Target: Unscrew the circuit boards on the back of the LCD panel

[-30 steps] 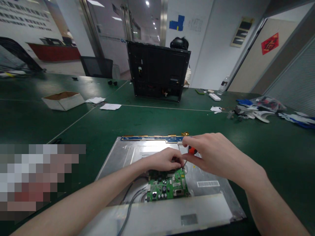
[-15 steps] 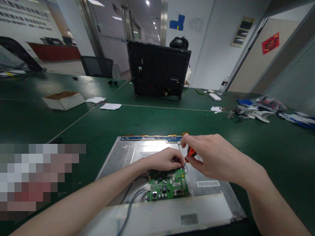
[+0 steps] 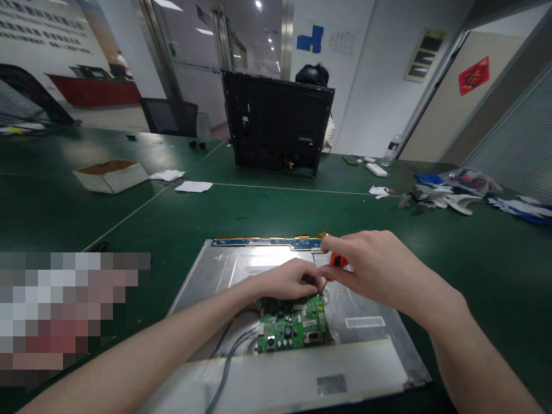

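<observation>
My right hand (image 3: 375, 261) grips a screwdriver (image 3: 338, 260) by its red and black handle. The thin shaft slants down to the far right corner of a green circuit board (image 3: 295, 325). Beside that tip, my left hand (image 3: 291, 280) rests with its fingers curled and thumb and fingertips together; what they pinch, if anything, is hidden. The board lies on the silvery back of a flat display panel (image 3: 366, 302), and the left hand covers its far edge. A grey cable (image 3: 226, 368) runs from the board's left side toward me. Along the panel's far edge sits a narrow blue circuit strip (image 3: 259, 244).
Across the green table (image 3: 276, 213) stands a black monitor housing (image 3: 278, 123), with a person partly hidden behind it. An open cardboard box (image 3: 112, 178) and papers (image 3: 194, 187) lie at left. Gloves, a plastic bag (image 3: 470, 181) and a bottle (image 3: 391, 150) are at right.
My right hand has shifted slightly and turned around the screwdriver handle, its thumb now further forward and left. The left hand and the board have stayed in place.
</observation>
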Motion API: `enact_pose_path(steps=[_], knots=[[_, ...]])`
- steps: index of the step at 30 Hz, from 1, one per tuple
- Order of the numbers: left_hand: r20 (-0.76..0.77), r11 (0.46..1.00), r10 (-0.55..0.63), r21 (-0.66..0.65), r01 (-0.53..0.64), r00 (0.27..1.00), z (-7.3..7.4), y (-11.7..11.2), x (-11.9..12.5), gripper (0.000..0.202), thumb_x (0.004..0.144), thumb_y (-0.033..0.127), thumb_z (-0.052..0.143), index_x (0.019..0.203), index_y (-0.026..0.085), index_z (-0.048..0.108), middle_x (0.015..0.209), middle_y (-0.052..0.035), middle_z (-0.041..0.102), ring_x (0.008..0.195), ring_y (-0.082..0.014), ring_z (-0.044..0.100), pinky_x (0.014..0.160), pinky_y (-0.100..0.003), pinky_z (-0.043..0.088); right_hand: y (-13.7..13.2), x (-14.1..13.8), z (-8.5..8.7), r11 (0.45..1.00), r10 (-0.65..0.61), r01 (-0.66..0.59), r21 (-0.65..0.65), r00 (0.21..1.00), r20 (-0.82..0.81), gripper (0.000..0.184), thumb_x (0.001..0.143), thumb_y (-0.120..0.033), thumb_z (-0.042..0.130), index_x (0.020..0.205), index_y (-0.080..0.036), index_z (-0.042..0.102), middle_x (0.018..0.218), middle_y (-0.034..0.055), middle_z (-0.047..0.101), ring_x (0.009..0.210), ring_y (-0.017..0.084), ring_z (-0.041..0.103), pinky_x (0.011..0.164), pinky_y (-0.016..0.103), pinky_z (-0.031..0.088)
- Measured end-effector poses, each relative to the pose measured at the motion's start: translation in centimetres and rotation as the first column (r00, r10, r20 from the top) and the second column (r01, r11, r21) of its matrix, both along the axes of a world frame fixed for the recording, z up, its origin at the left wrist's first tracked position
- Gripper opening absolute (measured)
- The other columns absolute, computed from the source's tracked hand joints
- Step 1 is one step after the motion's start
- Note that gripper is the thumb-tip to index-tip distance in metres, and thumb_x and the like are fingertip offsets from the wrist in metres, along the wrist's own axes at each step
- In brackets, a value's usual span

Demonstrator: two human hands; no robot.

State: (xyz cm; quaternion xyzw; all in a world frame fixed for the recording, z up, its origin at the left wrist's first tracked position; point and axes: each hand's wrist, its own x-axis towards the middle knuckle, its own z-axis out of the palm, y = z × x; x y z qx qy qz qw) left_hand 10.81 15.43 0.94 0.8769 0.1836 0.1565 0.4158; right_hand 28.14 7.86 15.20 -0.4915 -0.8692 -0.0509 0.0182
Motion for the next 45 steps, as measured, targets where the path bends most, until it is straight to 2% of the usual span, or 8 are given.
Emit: enact_pose_path(steps=[4,12,20,25,29,33,39,45], knots=[[-0.009,1.000,0.013,0.002,-0.013,1.000,0.2,-0.1,0.0,0.023,0.077,0.003,0.056,0.088,0.014,0.073,0.083,-0.0025,0.071,0.080,-0.0180,0.065,0.074,-0.025,0.048,0.1,0.2,-0.2,1.000,0.007,-0.007,0.012,1.000,0.001,0.011,0.094,-0.035,0.060,0.092,-0.024,0.060,0.075,0.0004,0.070,0.065,0.021,0.065,0.052,0.027,0.023],[-0.017,0.998,0.059,-0.012,-0.059,0.998,0.2,-0.3,0.0,0.013,0.079,0.007,0.062,0.082,0.015,0.071,0.080,-0.0014,0.071,0.076,-0.0171,0.064,0.070,-0.024,0.046,-0.1,-0.1,0.1,0.993,0.040,-0.043,-0.106,0.999,-0.030,0.001,0.092,-0.022,0.055,0.093,-0.023,0.055,0.081,-0.0002,0.070,0.066,0.018,0.061,0.054,0.027,0.026],[-0.018,0.998,0.063,0.004,-0.063,0.998,0.1,-0.2,0.0,0.010,0.081,0.009,0.063,0.086,0.014,0.071,0.084,-0.0022,0.071,0.078,-0.0169,0.063,0.071,-0.023,0.046,-0.5,0.2,0.4,0.975,0.145,-0.158,-0.156,0.985,-0.090,0.016,0.085,-0.013,0.056,0.096,-0.022,0.052,0.093,0.0001,0.066,0.068,0.015,0.055,0.055,0.027,0.027],[-0.033,0.999,0.031,0.023,-0.030,0.999,-0.2,0.1,0.0,0.011,0.081,0.011,0.059,0.082,0.015,0.070,0.076,0.0005,0.067,0.072,-0.0154,0.061,0.065,-0.022,0.044,-0.5,0.1,0.3,0.987,0.082,-0.091,-0.130,0.994,-0.070,0.005,0.092,-0.027,0.059,0.096,-0.024,0.058,0.085,-0.0009,0.068,0.068,0.017,0.059,0.055,0.028,0.025],[-0.019,0.999,0.011,0.034,-0.010,1.000,-0.2,0.2,0.0,0.016,0.078,0.008,0.058,0.085,0.015,0.071,0.080,-0.0001,0.069,0.075,-0.0165,0.063,0.069,-0.023,0.045,0.1,0.1,0.0,0.999,0.005,-0.005,-0.043,1.000,0.011,0.017,0.095,-0.036,0.058,0.083,-0.024,0.060,0.072,-0.0004,0.068,0.063,0.018,0.060,0.053,0.028,0.022],[-0.014,1.000,0.007,0.019,-0.007,1.000,-0.3,0.1,0.1,0.018,0.078,0.005,0.059,0.086,0.015,0.072,0.085,-0.0019,0.072,0.080,-0.0176,0.065,0.074,-0.025,0.047,0.3,0.1,-0.1,0.999,0.032,-0.031,-0.032,0.999,0.024,0.021,0.095,-0.029,0.055,0.076,-0.022,0.058,0.073,-0.0001,0.068,0.061,0.016,0.057,0.053,0.029,0.022],[-0.013,1.000,0.029,0.004,-0.029,0.999,-0.2,0.0,0.0,0.014,0.081,0.007,0.062,0.088,0.015,0.072,0.086,-0.0025,0.072,0.081,-0.0175,0.065,0.075,-0.024,0.048,-0.2,0.1,0.2,0.996,0.056,-0.058,-0.074,0.998,-0.031,0.005,0.090,-0.018,0.054,0.088,-0.022,0.057,0.078,-0.0004,0.067,0.063,0.015,0.055,0.053,0.028,0.023],[-0.019,0.999,0.044,0.002,-0.043,0.999,0.0,0.0,0.0,0.011,0.082,0.013,0.062,0.087,0.015,0.071,0.085,-0.0018,0.072,0.079,-0.0171,0.063,0.072,-0.024,0.048,-0.9,0.3,0.6,0.976,0.170,-0.183,-0.120,0.980,-0.108,0.013,0.084,-0.014,0.058,0.094,-0.022,0.055,0.090,-0.0004,0.065,0.067,0.015,0.053,0.055,0.028,0.026]])
